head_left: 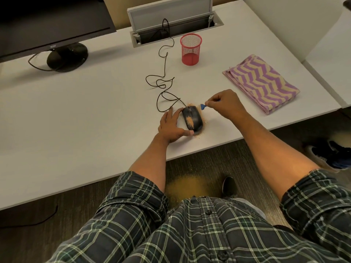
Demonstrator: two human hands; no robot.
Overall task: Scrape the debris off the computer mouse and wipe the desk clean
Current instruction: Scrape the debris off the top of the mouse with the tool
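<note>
A black wired computer mouse lies near the front edge of the white desk. Tan sandy debris streaks its top, and more debris rings it on the desk. My left hand grips the mouse from its left side, thumb at its near end. My right hand hovers just right of the mouse and pinches a small blue scraper, whose tip points at the mouse's far right corner. A folded purple and cream zigzag cloth lies to the right.
A red mesh pen cup stands behind the mouse. The mouse cable loops back to an open cable hatch. A black monitor stands at the far left. Tan debris lies on the floor below the desk edge.
</note>
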